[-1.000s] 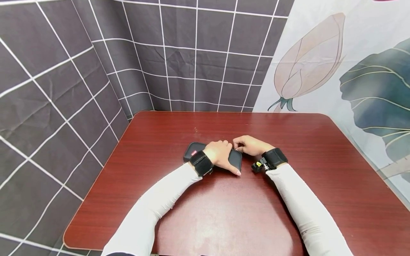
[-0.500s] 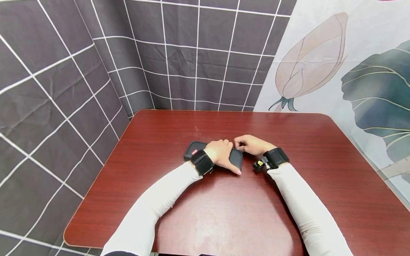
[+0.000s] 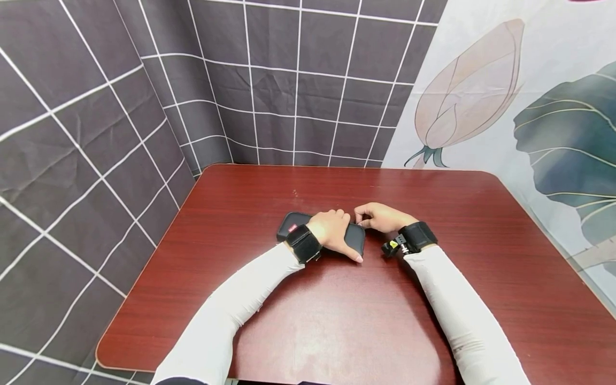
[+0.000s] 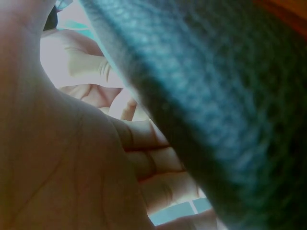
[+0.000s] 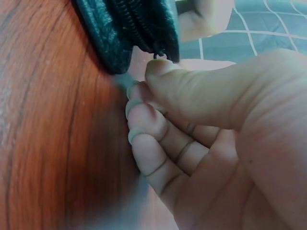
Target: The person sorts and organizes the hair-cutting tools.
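Observation:
A black zippered case with a pebbled, leather-like surface and a small red label lies on the table. My left hand grips it across the top, fingers over the far edge and thumb along the near side. In the left wrist view, the case fills the right part, beside the palm. At the case's right end, my right hand pinches the zipper pull between thumb and forefinger. The dark zipper teeth run along the case's side in the right wrist view. Most of the pull is hidden by the thumb.
The reddish-brown wooden table has rounded corners. Behind it and to the left hangs a dark grey cloth with white grid lines. A white floral cloth hangs on the right. Both wrists wear black straps.
My right hand has shifted slightly to the right, still pinching the zipper pull. The left hand keeps its grip, and the case stays in about the same place.

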Available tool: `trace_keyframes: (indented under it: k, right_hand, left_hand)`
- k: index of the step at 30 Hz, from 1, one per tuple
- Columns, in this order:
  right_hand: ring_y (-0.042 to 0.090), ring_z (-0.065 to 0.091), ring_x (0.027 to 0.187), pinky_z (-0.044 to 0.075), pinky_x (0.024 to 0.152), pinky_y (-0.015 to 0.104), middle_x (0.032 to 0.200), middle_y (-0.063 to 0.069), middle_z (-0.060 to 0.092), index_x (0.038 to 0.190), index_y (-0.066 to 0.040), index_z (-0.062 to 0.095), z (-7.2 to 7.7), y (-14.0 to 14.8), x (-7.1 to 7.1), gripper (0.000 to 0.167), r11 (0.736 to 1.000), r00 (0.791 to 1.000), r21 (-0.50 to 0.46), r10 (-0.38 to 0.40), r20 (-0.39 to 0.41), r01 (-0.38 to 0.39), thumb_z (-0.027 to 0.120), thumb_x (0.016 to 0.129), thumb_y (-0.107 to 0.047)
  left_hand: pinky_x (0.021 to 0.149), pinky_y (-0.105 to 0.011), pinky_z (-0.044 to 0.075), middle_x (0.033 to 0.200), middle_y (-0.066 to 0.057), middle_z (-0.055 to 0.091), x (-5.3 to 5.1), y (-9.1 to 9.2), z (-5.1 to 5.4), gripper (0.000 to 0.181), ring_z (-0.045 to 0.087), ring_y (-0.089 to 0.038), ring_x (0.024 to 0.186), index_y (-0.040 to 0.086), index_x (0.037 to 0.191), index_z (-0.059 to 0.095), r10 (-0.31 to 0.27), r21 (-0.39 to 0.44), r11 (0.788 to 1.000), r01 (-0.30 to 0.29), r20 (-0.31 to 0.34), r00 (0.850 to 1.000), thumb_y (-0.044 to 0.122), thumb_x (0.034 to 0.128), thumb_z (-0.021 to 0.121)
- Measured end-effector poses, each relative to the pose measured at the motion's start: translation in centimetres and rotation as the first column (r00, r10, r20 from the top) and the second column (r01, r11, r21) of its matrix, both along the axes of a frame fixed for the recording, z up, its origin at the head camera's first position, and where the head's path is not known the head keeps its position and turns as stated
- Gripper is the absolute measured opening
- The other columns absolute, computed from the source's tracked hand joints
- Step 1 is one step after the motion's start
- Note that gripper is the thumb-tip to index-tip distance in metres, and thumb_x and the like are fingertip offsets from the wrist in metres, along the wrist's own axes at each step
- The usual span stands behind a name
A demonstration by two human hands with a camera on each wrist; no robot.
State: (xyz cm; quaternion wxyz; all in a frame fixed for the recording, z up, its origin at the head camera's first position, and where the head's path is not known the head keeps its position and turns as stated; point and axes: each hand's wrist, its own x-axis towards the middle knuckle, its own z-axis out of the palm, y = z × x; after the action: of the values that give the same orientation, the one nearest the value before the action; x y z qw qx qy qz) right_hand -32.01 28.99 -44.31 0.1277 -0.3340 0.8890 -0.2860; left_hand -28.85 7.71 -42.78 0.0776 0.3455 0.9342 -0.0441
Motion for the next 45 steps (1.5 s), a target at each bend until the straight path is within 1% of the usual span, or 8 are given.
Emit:
trace_keyframes:
  k: [6,13,18,24,31,36,41,45]
  right_hand:
    - [0.012,0.05,0.078,0.041,0.074,0.026,0.079,-0.005,0.056,0.08,-0.014,0.062,-0.1,0.3,-0.1,0.02,1.0,1.0,-0.008,0.009,0.021,-0.009,0.069,0.091,0.0]
    - [0.013,0.052,0.08,0.042,0.076,0.026,0.082,-0.005,0.058,0.08,-0.016,0.063,-0.3,0.6,-0.3,0.021,1.0,0.999,-0.008,0.001,0.052,0.0,0.069,0.092,0.001]
    - [0.013,0.052,0.079,0.042,0.076,0.026,0.082,-0.004,0.059,0.081,-0.015,0.064,-0.3,0.6,-0.2,0.019,1.0,0.996,-0.017,0.009,0.085,-0.007,0.068,0.092,0.0]
    - [0.012,0.05,0.075,0.04,0.072,0.024,0.08,-0.001,0.058,0.08,-0.01,0.064,-0.2,0.7,-0.3,0.017,0.999,0.992,-0.045,0.025,0.127,-0.02,0.068,0.091,0.002]
    - [0.009,0.049,0.072,0.039,0.07,0.022,0.078,-0.004,0.057,0.08,-0.009,0.063,0.1,0.7,-0.3,0.017,0.999,0.99,-0.028,0.039,0.135,-0.036,0.067,0.09,0.003]
    - [0.009,0.049,0.072,0.039,0.07,0.023,0.077,-0.005,0.055,0.08,-0.011,0.063,0.4,0.8,-0.2,0.018,0.999,0.991,-0.01,0.036,0.132,-0.035,0.068,0.089,0.003]
    - [0.009,0.049,0.072,0.039,0.07,0.023,0.078,-0.002,0.055,0.08,-0.01,0.062,0.3,1.0,0.0,0.018,0.999,0.987,-0.023,0.035,0.16,-0.032,0.067,0.09,0.005]
    - [0.011,0.05,0.076,0.04,0.072,0.024,0.081,0.0,0.056,0.08,-0.009,0.062,0.2,1.1,0.1,0.016,0.998,0.986,-0.045,0.052,0.161,-0.046,0.069,0.09,0.003]
  left_hand:
    - [0.087,-0.037,0.056,0.116,-0.002,0.06,0.1,0.0,0.1,0.099,0.06,-0.018,0.106,0.015,0.122,0.055,-0.001,0.008,1.0,0.001,0.004,1.0,0.095,0.0647,0.063]
    - [0.089,-0.036,0.056,0.117,-0.002,0.059,0.0,-0.1,-0.1,0.099,0.059,-0.019,0.107,0.015,0.122,0.055,0.006,0.031,1.0,-0.006,0.012,1.0,0.094,0.0642,0.065]
    - [0.089,-0.037,0.056,0.117,-0.003,0.059,-0.1,-0.1,-0.3,0.099,0.059,-0.019,0.107,0.015,0.123,0.055,0.007,0.031,0.999,-0.008,0.018,1.0,0.094,0.0642,0.065]
    - [0.089,-0.037,0.056,0.119,-0.003,0.059,-0.2,0.0,-0.3,0.1,0.059,-0.02,0.108,0.015,0.124,0.055,0.009,0.03,1.0,-0.009,0.021,1.0,0.094,0.0645,0.066]
    - [0.09,-0.037,0.056,0.12,-0.003,0.059,-0.2,0.0,-0.3,0.101,0.059,-0.02,0.11,0.014,0.126,0.055,0.01,0.028,1.0,-0.011,0.022,1.0,0.094,0.0641,0.066]
    - [0.09,-0.037,0.055,0.12,-0.003,0.059,-0.2,-0.1,-0.2,0.101,0.059,-0.02,0.11,0.014,0.126,0.055,0.013,0.028,1.0,-0.013,0.02,1.0,0.094,0.0642,0.066]
    - [0.09,-0.036,0.055,0.119,-0.003,0.06,-0.2,-0.1,-0.2,0.102,0.059,-0.019,0.109,0.014,0.126,0.055,0.007,0.028,1.0,-0.007,0.011,1.0,0.095,0.0641,0.064]
    - [0.091,-0.036,0.056,0.119,-0.003,0.06,-0.1,-0.1,-0.2,0.103,0.059,-0.019,0.11,0.013,0.126,0.055,0.009,0.032,0.999,-0.009,0.015,1.0,0.095,0.0639,0.065]
